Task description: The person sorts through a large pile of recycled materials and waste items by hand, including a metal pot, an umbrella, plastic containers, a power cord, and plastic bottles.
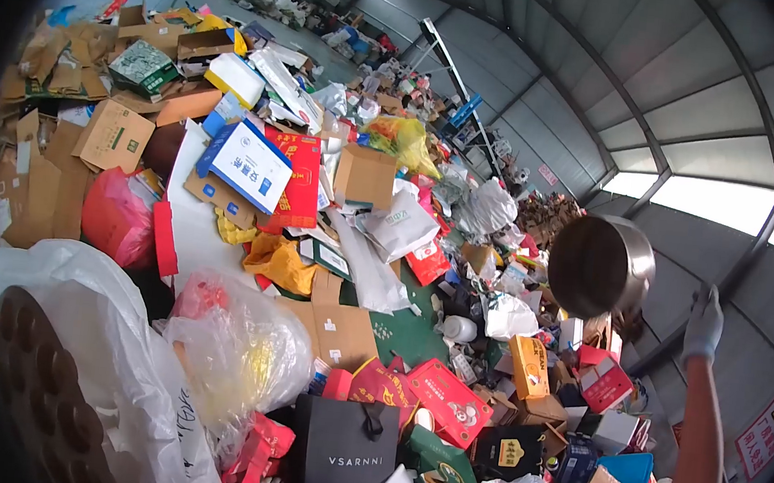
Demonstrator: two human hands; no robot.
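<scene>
R hand [703,323], gloved, up just right of metal pot [601,265]; grip open, nothing held. VSARNNI bag [340,456] well below-left of pot.

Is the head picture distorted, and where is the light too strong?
Head view: strong fisheye bending with black corners; the windows are overexposed; the metal pot beside the right hand looks slightly soft; the cardboard pile is evenly lit.
</scene>
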